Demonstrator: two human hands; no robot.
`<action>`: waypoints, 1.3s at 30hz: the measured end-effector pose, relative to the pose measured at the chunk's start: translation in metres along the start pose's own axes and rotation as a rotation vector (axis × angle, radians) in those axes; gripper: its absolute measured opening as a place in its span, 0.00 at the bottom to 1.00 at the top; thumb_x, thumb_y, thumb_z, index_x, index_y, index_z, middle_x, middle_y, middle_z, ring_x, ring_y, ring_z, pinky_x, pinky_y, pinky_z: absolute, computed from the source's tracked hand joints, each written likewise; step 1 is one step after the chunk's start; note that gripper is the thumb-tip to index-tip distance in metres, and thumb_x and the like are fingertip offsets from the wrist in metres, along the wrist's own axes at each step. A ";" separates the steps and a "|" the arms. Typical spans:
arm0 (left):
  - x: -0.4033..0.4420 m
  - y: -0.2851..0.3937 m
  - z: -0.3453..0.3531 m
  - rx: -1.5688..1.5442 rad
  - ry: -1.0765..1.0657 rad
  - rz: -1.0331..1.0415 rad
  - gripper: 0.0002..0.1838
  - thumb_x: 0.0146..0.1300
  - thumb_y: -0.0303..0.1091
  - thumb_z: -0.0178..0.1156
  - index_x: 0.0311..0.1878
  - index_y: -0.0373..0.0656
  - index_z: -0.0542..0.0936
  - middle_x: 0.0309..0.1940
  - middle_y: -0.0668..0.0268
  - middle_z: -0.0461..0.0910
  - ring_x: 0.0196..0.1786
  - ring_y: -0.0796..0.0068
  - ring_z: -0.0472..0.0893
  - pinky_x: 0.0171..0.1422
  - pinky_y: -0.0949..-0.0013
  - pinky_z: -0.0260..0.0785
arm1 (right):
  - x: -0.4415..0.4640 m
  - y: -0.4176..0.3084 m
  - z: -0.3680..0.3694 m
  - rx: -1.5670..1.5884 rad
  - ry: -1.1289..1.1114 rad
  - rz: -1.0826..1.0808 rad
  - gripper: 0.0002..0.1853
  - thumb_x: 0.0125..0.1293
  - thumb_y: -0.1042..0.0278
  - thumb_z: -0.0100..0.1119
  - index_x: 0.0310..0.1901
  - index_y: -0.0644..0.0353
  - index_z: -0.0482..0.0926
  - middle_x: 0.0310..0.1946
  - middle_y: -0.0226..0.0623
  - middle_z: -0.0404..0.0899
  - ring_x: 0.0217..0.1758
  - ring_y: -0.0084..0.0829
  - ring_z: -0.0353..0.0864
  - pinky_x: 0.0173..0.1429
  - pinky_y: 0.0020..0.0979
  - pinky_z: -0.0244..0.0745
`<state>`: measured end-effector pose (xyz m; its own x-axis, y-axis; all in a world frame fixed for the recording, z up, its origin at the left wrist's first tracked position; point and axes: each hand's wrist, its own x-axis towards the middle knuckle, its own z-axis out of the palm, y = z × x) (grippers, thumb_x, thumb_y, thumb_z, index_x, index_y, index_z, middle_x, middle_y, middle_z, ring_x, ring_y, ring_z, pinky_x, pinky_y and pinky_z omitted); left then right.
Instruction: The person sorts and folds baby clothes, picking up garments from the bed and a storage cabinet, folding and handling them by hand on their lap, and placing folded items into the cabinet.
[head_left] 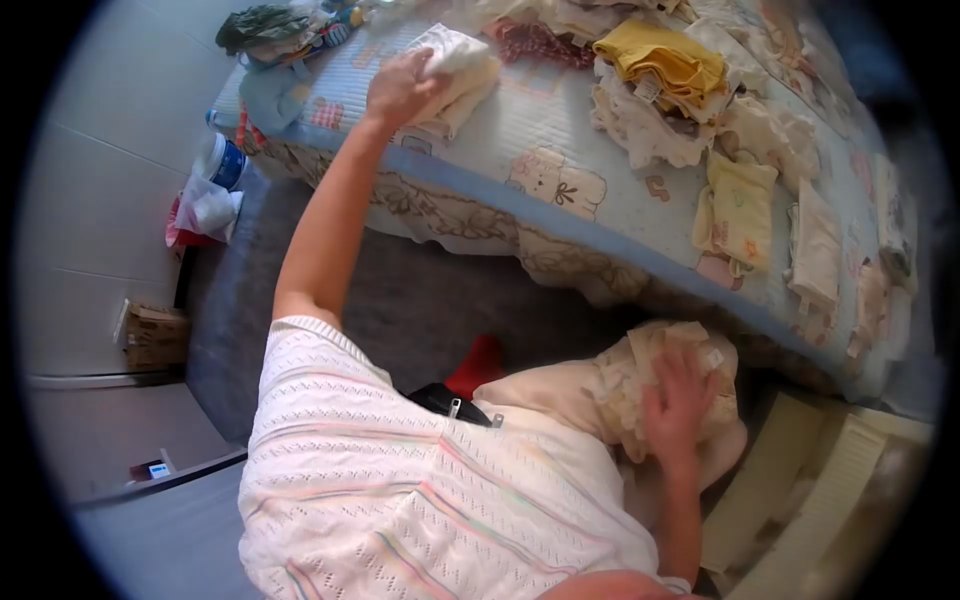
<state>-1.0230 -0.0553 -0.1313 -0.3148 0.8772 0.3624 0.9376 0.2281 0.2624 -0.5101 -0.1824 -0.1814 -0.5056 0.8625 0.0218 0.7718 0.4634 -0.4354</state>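
Note:
My left hand (405, 90) reaches out over the bed, its fingers closed at the edge of a folded white garment (455, 52). Under that garment lies some cream folded cloth (462, 105), on the bed's quilted cover. My right hand (680, 400) lies on a bunched beige garment (630, 385) over my lap, fingers spread and pressed flat on the fabric. The garment's exact kind cannot be made out in its folds.
On the bed (440, 185) lie a yellow folded cloth (665, 60), a pale yellow garment (740, 210) and several other clothes. A dark plastic bag (262, 28) sits at the far left corner. Cream slatted furniture (800, 500) stands at my right, a cardboard box (155, 335) by the left wall.

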 end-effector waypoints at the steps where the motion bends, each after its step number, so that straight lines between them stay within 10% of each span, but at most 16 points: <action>1: 0.007 -0.006 0.003 -0.113 -0.031 -0.041 0.26 0.54 0.50 0.60 0.53 0.48 0.75 0.46 0.61 0.78 0.45 0.62 0.78 0.50 0.65 0.69 | 0.000 0.000 -0.003 0.012 -0.002 -0.001 0.17 0.58 0.59 0.55 0.47 0.57 0.75 0.51 0.36 0.73 0.65 0.41 0.60 0.69 0.57 0.35; 9: 0.052 -0.099 -0.028 -1.060 0.281 -0.287 0.16 0.59 0.38 0.56 0.45 0.37 0.78 0.37 0.56 0.81 0.37 0.61 0.80 0.44 0.62 0.71 | 0.003 0.008 -0.024 0.181 0.084 0.010 0.13 0.56 0.69 0.58 0.43 0.59 0.76 0.46 0.37 0.76 0.58 0.43 0.69 0.70 0.50 0.40; 13: 0.045 -0.067 -0.080 -1.347 0.281 -0.247 0.16 0.60 0.36 0.56 0.47 0.36 0.76 0.38 0.57 0.80 0.39 0.64 0.81 0.44 0.63 0.73 | 0.007 0.008 -0.036 0.312 0.149 0.067 0.13 0.57 0.72 0.57 0.45 0.62 0.76 0.45 0.38 0.77 0.53 0.36 0.74 0.64 0.41 0.58; 22: -0.079 0.158 -0.013 -1.952 -0.910 -0.271 0.16 0.62 0.33 0.55 0.50 0.34 0.72 0.40 0.60 0.80 0.40 0.69 0.82 0.45 0.66 0.76 | 0.045 -0.003 -0.034 1.813 -0.087 0.357 0.23 0.68 0.67 0.49 0.62 0.64 0.61 0.51 0.40 0.73 0.54 0.32 0.74 0.54 0.34 0.71; 28: -0.144 0.263 0.052 -1.933 -1.339 -0.481 0.22 0.63 0.35 0.56 0.55 0.30 0.69 0.49 0.58 0.75 0.50 0.71 0.77 0.54 0.68 0.70 | 0.027 -0.007 -0.033 1.650 0.130 0.384 0.22 0.67 0.64 0.50 0.60 0.60 0.63 0.52 0.35 0.73 0.53 0.29 0.75 0.50 0.32 0.74; 29: -0.149 0.271 0.054 -1.861 -1.282 -0.421 0.22 0.64 0.35 0.55 0.57 0.31 0.67 0.50 0.59 0.75 0.51 0.72 0.76 0.55 0.69 0.70 | 0.022 0.004 -0.030 1.410 0.177 0.349 0.21 0.68 0.64 0.49 0.60 0.59 0.63 0.52 0.34 0.73 0.52 0.28 0.76 0.49 0.31 0.75; 31: -0.151 0.283 0.055 -1.713 -1.149 -0.298 0.24 0.65 0.33 0.53 0.61 0.33 0.64 0.52 0.60 0.74 0.52 0.75 0.75 0.56 0.70 0.69 | 0.021 0.011 -0.032 1.908 0.277 0.653 0.20 0.68 0.67 0.48 0.61 0.57 0.63 0.52 0.34 0.73 0.55 0.33 0.74 0.54 0.37 0.74; 35: -0.168 0.291 0.052 -1.585 -0.949 0.140 0.43 0.53 0.37 0.68 0.68 0.41 0.55 0.60 0.64 0.65 0.61 0.71 0.67 0.59 0.71 0.65 | 0.019 0.025 -0.035 1.763 0.348 0.571 0.21 0.69 0.63 0.47 0.60 0.61 0.62 0.52 0.36 0.73 0.53 0.33 0.75 0.52 0.36 0.75; 39: -0.183 0.313 0.056 -1.488 -0.851 0.282 0.42 0.49 0.36 0.71 0.65 0.40 0.60 0.56 0.62 0.69 0.56 0.75 0.69 0.56 0.68 0.66 | 0.018 0.019 -0.044 1.695 0.265 0.504 0.22 0.69 0.58 0.46 0.60 0.62 0.63 0.51 0.38 0.74 0.48 0.30 0.78 0.47 0.30 0.76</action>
<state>-0.6639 -0.1214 -0.1655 0.4393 0.8884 0.1333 -0.1348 -0.0815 0.9875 -0.4872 -0.1491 -0.1496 -0.1681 0.9263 -0.3372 -0.4692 -0.3761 -0.7990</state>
